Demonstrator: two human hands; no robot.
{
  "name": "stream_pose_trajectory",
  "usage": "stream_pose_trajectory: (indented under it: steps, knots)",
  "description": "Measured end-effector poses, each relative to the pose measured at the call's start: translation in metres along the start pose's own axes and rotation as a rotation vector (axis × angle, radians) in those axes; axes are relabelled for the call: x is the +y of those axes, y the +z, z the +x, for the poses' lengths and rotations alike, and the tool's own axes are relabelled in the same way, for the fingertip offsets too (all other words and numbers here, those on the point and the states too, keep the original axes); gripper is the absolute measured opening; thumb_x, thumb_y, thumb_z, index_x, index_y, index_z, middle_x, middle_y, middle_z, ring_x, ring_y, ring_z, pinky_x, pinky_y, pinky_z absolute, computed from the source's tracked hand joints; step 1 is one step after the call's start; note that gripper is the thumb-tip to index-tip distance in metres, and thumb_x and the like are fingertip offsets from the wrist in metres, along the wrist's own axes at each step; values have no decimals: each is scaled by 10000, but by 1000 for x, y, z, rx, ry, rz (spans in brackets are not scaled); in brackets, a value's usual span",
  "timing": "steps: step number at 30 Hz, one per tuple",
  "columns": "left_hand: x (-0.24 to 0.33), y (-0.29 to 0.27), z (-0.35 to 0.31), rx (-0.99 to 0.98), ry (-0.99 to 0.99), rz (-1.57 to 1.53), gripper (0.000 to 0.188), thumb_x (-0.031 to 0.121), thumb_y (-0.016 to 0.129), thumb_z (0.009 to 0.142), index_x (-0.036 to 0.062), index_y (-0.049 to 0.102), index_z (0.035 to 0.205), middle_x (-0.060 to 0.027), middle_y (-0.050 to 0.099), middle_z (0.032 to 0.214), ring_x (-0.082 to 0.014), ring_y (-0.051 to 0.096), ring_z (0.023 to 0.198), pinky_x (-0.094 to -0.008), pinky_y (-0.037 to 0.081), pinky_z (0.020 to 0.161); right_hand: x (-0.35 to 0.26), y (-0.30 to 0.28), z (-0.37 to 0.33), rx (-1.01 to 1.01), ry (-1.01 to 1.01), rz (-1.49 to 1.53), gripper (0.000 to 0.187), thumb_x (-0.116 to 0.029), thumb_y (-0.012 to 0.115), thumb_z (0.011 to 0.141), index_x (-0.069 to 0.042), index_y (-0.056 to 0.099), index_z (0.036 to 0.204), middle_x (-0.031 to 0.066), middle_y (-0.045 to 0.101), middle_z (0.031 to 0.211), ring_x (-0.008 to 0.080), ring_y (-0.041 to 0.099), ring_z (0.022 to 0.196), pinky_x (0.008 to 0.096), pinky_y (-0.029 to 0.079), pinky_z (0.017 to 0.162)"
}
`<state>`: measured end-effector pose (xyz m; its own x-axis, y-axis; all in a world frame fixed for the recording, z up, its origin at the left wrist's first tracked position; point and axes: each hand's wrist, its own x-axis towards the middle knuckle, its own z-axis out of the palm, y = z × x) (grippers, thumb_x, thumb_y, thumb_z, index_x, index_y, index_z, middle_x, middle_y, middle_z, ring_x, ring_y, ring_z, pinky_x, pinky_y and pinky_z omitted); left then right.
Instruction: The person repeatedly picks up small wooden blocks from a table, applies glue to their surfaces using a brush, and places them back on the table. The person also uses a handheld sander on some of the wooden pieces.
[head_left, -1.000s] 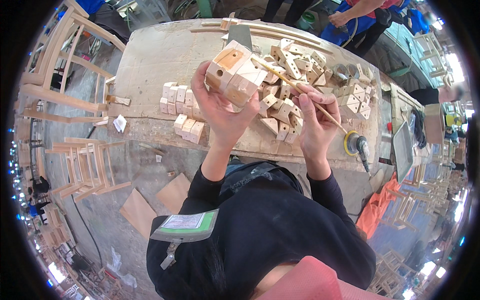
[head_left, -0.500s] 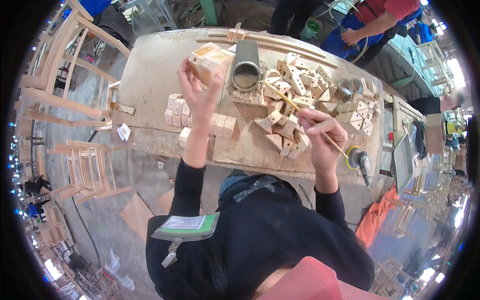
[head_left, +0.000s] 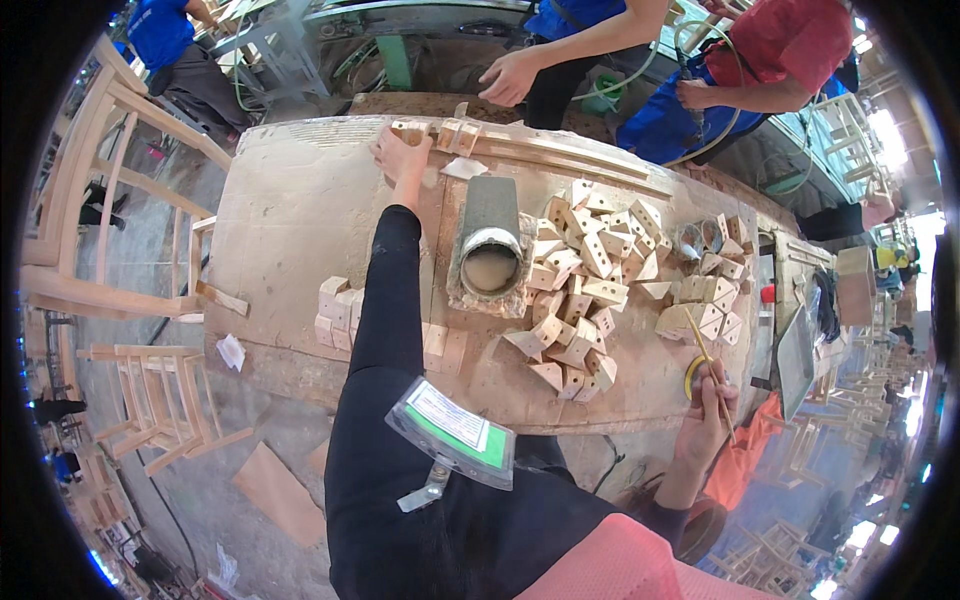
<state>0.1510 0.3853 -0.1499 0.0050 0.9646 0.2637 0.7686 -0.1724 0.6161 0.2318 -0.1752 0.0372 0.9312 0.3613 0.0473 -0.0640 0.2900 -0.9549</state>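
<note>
Wooden block [head_left: 410, 129] sits in the left hand [head_left: 402, 158] at the far edge of the table [head_left: 290, 215] — thumb and fingers closed about its near side. Just right of those fingers stand more joined blocks [head_left: 458, 136]; nearer the body lies a white scrap [head_left: 463, 168]. The right hand [head_left: 708, 412] pinches a thin stick [head_left: 706, 352], with a yellow-rimmed disc [head_left: 691, 378] just beside its fingers. Between the hands — a grey pot [head_left: 489, 205] and a pile of drilled pieces [head_left: 592, 268].

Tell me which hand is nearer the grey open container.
Left. The left hand is beyond the grey container, to its left; the right hand is farther off, to its right, on the near side.
</note>
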Motion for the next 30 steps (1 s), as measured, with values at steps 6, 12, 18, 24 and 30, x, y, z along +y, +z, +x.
stream_pose_trajectory:
  steps: [6,12,18,24,30]
  knots:
    - [-9,-7,-15,-70,86,9,979,486,780,639,3,342,1369,-240,430,1325,-396,368,1248,-501,322,1033,-1,-25,7,114,7,43,105,44,514,923,-36,560,973,177,526,1306,203,607,1088,227,552,844]
    - [-35,-108,-23,232,445,-217,920,510,758,711,-14,381,1366,-219,450,1335,-373,407,1237,-475,289,1059,-12,-70,43,62,-35,143,258,-34,531,945,6,550,1199,120,572,1266,152,587,1099,217,502,847]
    - [128,-203,-181,-195,565,-691,443,181,704,823,55,540,1215,-72,553,1178,-173,531,999,-315,438,866,-21,-118,66,437,-198,107,269,-169,584,945,-17,610,1166,51,649,1050,97,599,837,230,501,730]
    - [248,-136,-354,-779,913,-732,465,198,703,798,112,550,1229,-85,540,1107,-189,549,940,-325,473,820,-35,-147,67,431,-238,-119,334,-275,502,989,-8,580,1173,96,634,1082,155,628,880,279,515,728]
    - [290,-59,-449,-780,925,-244,709,319,800,688,-53,452,1181,-190,462,1124,-347,494,1070,-392,445,926,-23,-181,57,369,-185,-237,395,-315,411,1017,25,544,1168,145,606,1164,204,638,970,290,543,744]
